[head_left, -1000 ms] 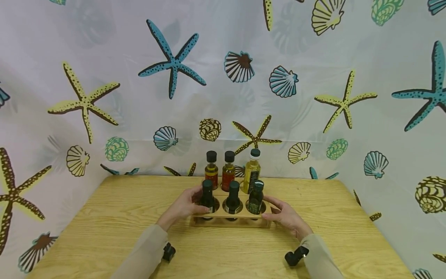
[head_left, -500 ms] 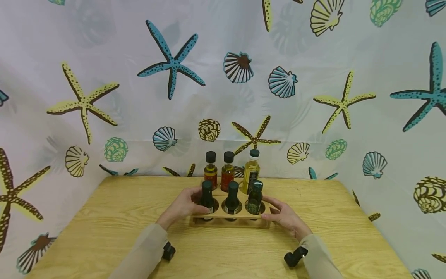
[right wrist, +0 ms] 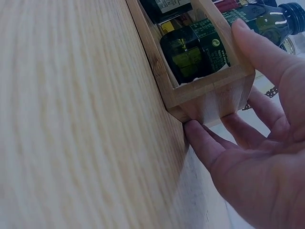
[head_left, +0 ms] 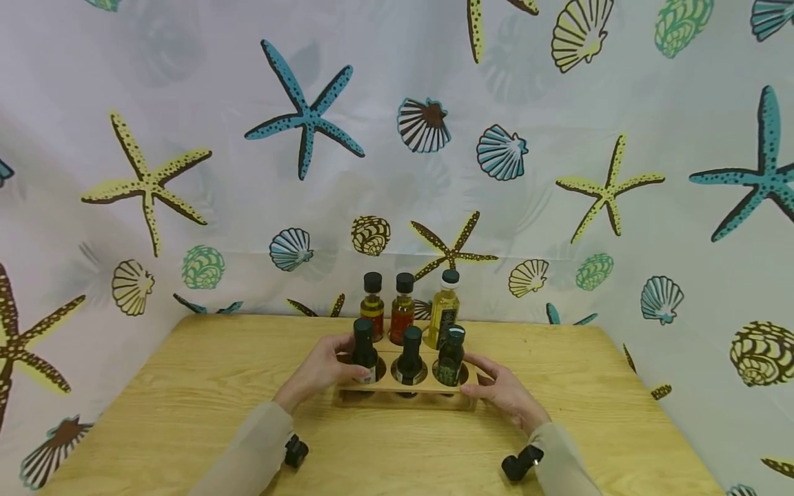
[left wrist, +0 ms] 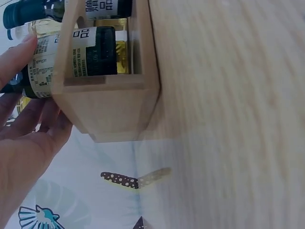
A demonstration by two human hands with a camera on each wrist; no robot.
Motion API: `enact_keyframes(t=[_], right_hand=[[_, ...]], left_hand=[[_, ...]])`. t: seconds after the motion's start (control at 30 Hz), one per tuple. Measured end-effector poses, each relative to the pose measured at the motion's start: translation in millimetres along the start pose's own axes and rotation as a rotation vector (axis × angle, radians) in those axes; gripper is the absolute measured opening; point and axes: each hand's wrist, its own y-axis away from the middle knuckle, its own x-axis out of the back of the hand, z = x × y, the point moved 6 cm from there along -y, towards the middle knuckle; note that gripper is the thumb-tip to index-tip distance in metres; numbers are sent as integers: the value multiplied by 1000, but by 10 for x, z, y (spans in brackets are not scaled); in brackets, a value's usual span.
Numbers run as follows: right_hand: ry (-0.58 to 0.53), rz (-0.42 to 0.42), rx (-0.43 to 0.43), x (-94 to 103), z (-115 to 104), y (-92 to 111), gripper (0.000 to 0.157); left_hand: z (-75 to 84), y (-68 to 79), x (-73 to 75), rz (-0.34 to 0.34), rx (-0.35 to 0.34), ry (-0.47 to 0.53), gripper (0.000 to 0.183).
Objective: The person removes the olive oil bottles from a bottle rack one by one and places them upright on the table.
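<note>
A wooden rack (head_left: pixel 383 401) stands on the table, holding two rows of bottles. My left hand (head_left: pixel 321 368) grips the front-left dark bottle (head_left: pixel 364 358), thumb across its white label. In the left wrist view that bottle's base (left wrist: pixel 107 51) sits above the rack's floor, higher than its neighbour's. My right hand (head_left: pixel 501 394) holds the rack's right end, thumb on the upper edge and fingers against the end wall (right wrist: pixel 217 102). Beside it, a green bottle (head_left: pixel 450 357) stands in the front-right hole. Another dark bottle (head_left: pixel 410 358) fills the front-middle hole.
In the back row are two bottles with red labels, one left (head_left: pixel 372 311) and one middle (head_left: pixel 402 313), and a yellow oil bottle (head_left: pixel 443 310) on the right. The wooden table (head_left: pixel 236 386) meets a white curtain (head_left: pixel 347 186) printed with sea shells and starfish.
The front-left dark bottle has risen slightly in its hole with my left hand on it. My right hand has stayed at the rack's end. The head view has tilted a little.
</note>
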Motion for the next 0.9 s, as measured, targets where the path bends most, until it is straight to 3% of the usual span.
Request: enact_keyframes(t=[0.2, 0.33, 0.9], right_hand=[[1, 11, 3, -4, 14, -3, 76], [20, 20, 2, -2, 7, -2, 74], [14, 19, 6, -16, 39, 3, 75]], left_hand=[[176, 34, 32, 54, -30, -1, 40], [161, 38, 21, 42, -62, 2, 47], [235, 54, 215, 79, -43, 34, 74]])
